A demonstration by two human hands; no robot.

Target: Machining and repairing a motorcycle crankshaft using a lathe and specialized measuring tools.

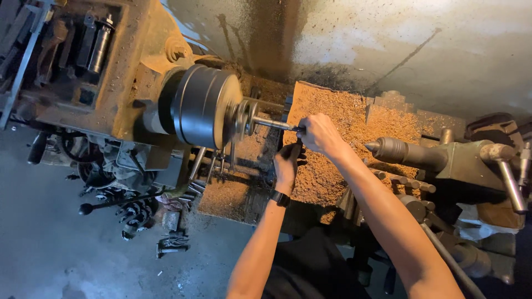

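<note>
An old rust-brown lathe fills the view. Its dark grey chuck (202,105) spins, blurred at the jaws, with a thin metal rod (272,124) sticking out to the right. My right hand (320,134) is closed at the rod's free end, holding a small dark tool against it. My left hand (288,163), with a black wrist band, sits just below and grips the lower part of that dark tool. What lies under the fingers is hidden.
The pointed tailstock centre (382,148) aims left, close to my right forearm. Brown shavings (327,111) cover the carriage. Levers and handles (510,182) stand at the right; a black-knobbed lever (86,209) and metal parts lie on the grey floor at lower left.
</note>
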